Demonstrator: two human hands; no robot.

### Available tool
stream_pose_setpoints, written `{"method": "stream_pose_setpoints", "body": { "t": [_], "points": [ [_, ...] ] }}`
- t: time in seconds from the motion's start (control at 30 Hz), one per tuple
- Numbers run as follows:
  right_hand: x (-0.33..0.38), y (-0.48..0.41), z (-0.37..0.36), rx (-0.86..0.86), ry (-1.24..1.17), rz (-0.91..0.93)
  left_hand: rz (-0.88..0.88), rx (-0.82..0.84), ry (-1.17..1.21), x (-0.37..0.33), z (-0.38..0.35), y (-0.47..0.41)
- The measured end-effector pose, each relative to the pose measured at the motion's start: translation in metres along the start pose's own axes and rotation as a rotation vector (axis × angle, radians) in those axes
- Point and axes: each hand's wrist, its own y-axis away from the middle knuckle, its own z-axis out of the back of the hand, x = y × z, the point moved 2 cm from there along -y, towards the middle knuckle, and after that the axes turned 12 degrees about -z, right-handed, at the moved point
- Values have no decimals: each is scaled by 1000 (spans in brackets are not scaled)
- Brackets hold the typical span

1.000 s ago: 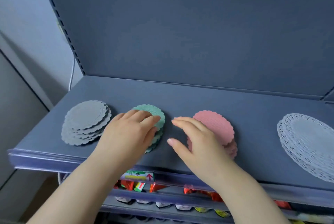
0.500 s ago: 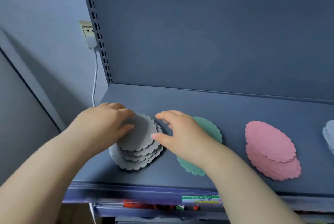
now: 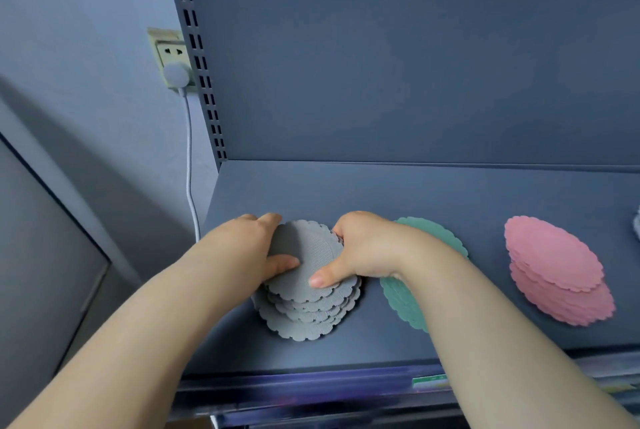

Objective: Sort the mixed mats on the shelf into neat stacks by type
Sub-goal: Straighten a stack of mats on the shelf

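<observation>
Over at the left end of the shelf [image 3: 381, 193], close to the front edge, sits the pile of grey mats [image 3: 308, 311]. They're round ones with scalloped rims, and the pile's pretty sloppy, with the lower mats fanned out toward the front edge. Both hands are clamped on it. The left hand [image 3: 249, 248] has its fingers hooked round the far left rim and its thumb lying flat on the top mat. The right hand [image 3: 360, 248] curls round the right side, thumb tip pressing down on top near the front. So both are gripping the upper grey mats from opposite sides.

Just beside that pile, toward the right, are the green mats [image 3: 433, 234], partly hidden under the right wrist, so can't tell how tidy they are. Well apart from those, further toward the right end, the pink mats [image 3: 554, 266] are stacked a bit staggered.

Off the left end there's a wall outlet [image 3: 169, 51] with a white plug [image 3: 176, 74] in it, and its cable [image 3: 188, 158] hangs down past the shelf's left back corner.
</observation>
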Motion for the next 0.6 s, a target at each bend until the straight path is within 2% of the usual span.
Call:
{"method": "stream_pose_setpoints", "body": {
  "t": [0.23, 0.37, 0.43, 0.6],
  "points": [
    [6, 2, 2, 68, -2, -31, 60, 9, -124, -1, -3, 1],
    [7, 14, 0, -10, -33, 4, 94, -17, -125, -1, -7, 5],
    [9, 18, -3, -56, -31, 40, 111, -17, -77, 1, -7, 8],
    [8, 21, -8, -27, -142, 47, 99, -38, 227, 13, -10, 13]
  ]
}}
